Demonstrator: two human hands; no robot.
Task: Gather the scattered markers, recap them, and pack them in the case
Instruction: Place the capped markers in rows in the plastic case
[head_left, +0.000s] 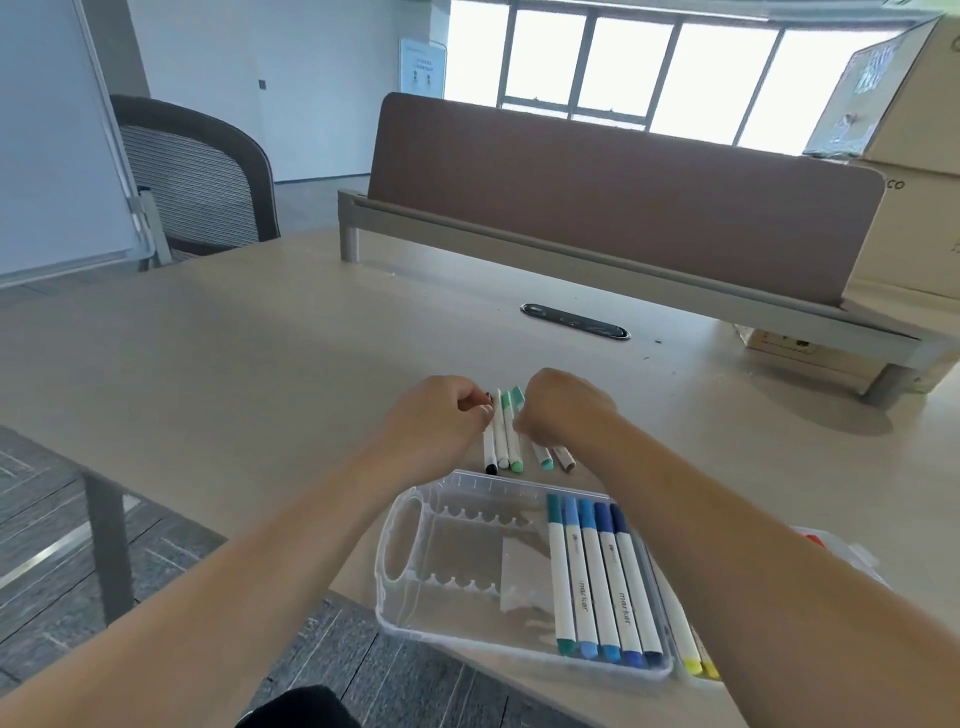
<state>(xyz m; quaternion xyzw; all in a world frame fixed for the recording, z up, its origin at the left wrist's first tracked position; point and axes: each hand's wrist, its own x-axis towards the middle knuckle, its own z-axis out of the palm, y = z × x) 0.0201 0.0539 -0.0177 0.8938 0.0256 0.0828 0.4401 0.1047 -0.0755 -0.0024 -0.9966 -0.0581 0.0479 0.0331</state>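
Note:
Several white markers (503, 441) lie side by side on the desk just beyond a clear plastic case (415, 587). My left hand (441, 415) has its fingers curled at the far end of the leftmost marker, pinching near a small dark cap. My right hand (561, 410) grips the green-capped markers; two more marker ends (553, 458) stick out below it. Several blue-capped markers (597, 577) are slotted into the right half of the case; its left slots stand open. Yellow-tipped markers (696, 660) lie to the right of the case.
A brown divider panel (623, 208) runs across the back of the desk, with a cable grommet (574, 322) in front of it. Cardboard boxes (904, 104) are stacked at the right. A chair (197, 176) stands at the left. The case overhangs the desk's near edge.

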